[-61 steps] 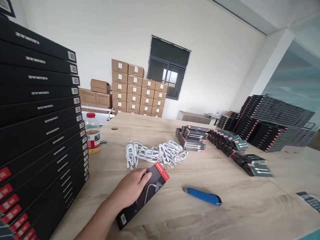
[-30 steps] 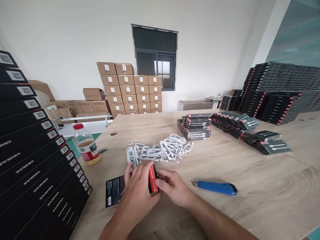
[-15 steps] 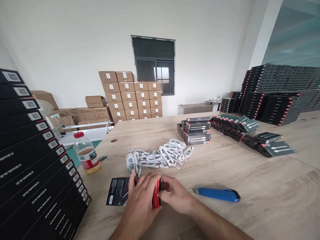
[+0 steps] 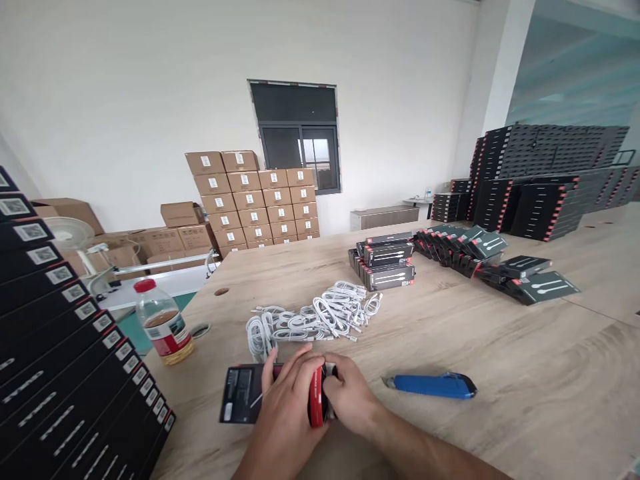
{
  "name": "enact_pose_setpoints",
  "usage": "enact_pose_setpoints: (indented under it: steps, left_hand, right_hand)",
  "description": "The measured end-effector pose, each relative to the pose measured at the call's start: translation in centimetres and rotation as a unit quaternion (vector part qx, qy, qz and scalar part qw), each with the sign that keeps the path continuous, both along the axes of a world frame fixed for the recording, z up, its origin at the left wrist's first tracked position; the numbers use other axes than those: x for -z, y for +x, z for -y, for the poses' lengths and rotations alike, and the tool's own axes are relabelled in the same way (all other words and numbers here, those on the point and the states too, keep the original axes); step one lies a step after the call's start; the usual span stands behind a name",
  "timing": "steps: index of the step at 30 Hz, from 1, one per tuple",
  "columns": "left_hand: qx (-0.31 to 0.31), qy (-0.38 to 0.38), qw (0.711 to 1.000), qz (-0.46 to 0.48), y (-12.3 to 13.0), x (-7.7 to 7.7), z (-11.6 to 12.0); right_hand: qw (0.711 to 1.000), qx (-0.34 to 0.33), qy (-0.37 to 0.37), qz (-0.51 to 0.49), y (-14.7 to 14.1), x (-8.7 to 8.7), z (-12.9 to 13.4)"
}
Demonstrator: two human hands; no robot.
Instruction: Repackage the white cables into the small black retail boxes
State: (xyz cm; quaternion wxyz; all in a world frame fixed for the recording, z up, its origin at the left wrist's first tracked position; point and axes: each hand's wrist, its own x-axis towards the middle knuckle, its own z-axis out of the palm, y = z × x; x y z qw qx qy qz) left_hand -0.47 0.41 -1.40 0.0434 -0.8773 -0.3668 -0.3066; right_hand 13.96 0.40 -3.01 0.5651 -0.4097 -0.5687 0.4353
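A small black cardboard box (image 4: 239, 396) with a red end lies low in front of me, just above or on the wooden table. My left hand (image 4: 290, 400) is wrapped over its middle, with the fingers across the top near the red end. At that end my right hand (image 4: 350, 393) is closed, thumb and fingers pressed at the opening. Something pale shows between those fingers, but I cannot make out what it is. Right behind the box lies a tangled pile of coiled white cables (image 4: 320, 317). A blue utility knife (image 4: 433, 385) rests to the right of my right hand.
Tall stacks of black boxes (image 4: 65, 353) stand at the left edge. A red-capped bottle (image 4: 167, 330) is beside them. Further back lie small cable boxes (image 4: 387, 267) and scattered grey-black boxes (image 4: 545, 288). Brown cartons (image 4: 250, 200) are piled by the wall.
My right fingers have pushed further in at the box's red end, which now looks bulged. The view has shifted slightly; both hands stay on the box.
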Motion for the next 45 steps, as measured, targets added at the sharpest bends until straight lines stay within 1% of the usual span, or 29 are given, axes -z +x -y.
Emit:
enact_pose_setpoints:
  steps: [3,7,10,12,14,16,19,21,23,25,30,35,38,40,42,45]
  left_hand:
    - [-0.002,-0.02,1.0,-0.003,-0.5,0.2,-0.2]
    - [-0.033,-0.004,0.999,-0.002,-1.0,0.0,-0.1]
    - [-0.055,0.015,0.998,0.012,-1.2,-0.3,0.0]
    - [-0.074,0.018,0.997,0.026,-1.3,-0.4,-0.1]
    - [-0.093,0.012,0.995,0.04,-1.5,-0.4,-0.3]
    - [-0.106,0.009,0.993,0.052,-1.7,-0.3,-0.5]
    - [-0.116,0.018,0.991,0.064,-1.7,-0.4,-0.4]
    - [-0.12,0.029,0.99,0.068,-1.5,-0.5,-0.2]
    - [-0.123,0.043,0.989,0.069,-1.2,-0.6,0.1]
    - [-0.127,0.059,0.988,0.069,-0.9,-0.6,0.4]
    - [-0.127,0.082,0.986,0.074,-0.8,-0.5,0.6]
    - [-0.122,0.094,0.986,0.06,-1.1,-0.1,0.1]
    - [-0.129,0.085,0.986,0.06,-1.2,0.0,0.1]
    - [-0.134,0.071,0.986,0.073,-1.2,-0.1,0.3]
    - [-0.132,0.055,0.985,0.099,-1.1,-0.3,0.7]
    - [-0.112,0.021,0.984,0.139,-0.8,-0.8,1.2]
  right_hand:
    - [1.0,-0.011,-0.009,-0.004,0.3,0.1,-0.1]
    - [0.997,-0.073,-0.025,-0.015,0.4,0.1,0.0]
    - [0.993,-0.112,0.007,-0.018,0.6,0.2,-0.1]
    - [0.992,-0.12,0.033,-0.028,0.9,0.2,-0.2]
    - [0.993,-0.101,0.05,-0.033,1.3,0.1,-0.3]
    - [0.995,-0.062,0.071,-0.015,1.6,0.1,-0.4]
    - [0.991,0.0,0.125,0.053,1.9,0.1,-0.3]
    - [0.977,0.034,0.18,0.112,1.8,0.2,-0.2]
    - [0.962,0.046,0.223,0.153,1.6,0.3,-0.1]
    - [0.96,0.039,0.231,0.152,1.3,0.4,-0.1]
    - [0.979,0.021,0.182,0.088,0.8,0.5,-0.3]
    - [0.985,0.047,0.151,0.074,0.6,0.7,-0.3]
    - [0.99,0.038,0.129,0.031,0.4,0.7,-0.4]
    - [0.996,0.01,0.081,-0.028,0.5,0.8,-0.6]
    - [0.994,-0.042,0.007,-0.101,0.8,1.0,-0.8]
    - [0.968,-0.129,-0.095,-0.191,1.7,1.1,-1.2]
